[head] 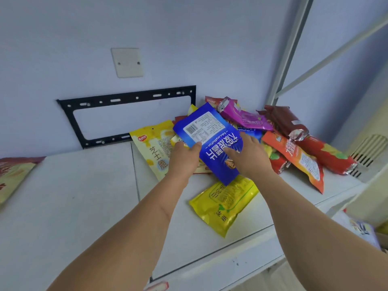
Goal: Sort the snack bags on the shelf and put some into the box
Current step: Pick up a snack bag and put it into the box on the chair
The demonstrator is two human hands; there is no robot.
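Handling of the blue snack bag (212, 141): we see it raised off the shelf (84, 196), tilted, above the heap of bags. Our left hand (184, 158) pinches its left edge, thumb on the label face; our right hand (249, 158) lies on its right side, fingers (230, 152) curled over the front. We judge the film light, limp and slick, its contents brittle; holding by the flat edges suits it best. A yellow bag (224, 204) lies below the fingers; no box is recognisable.

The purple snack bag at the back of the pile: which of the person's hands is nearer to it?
Right. The right hand lies just below the purple snack bag, on the blue bag; the left hand grips the blue bag's far side.
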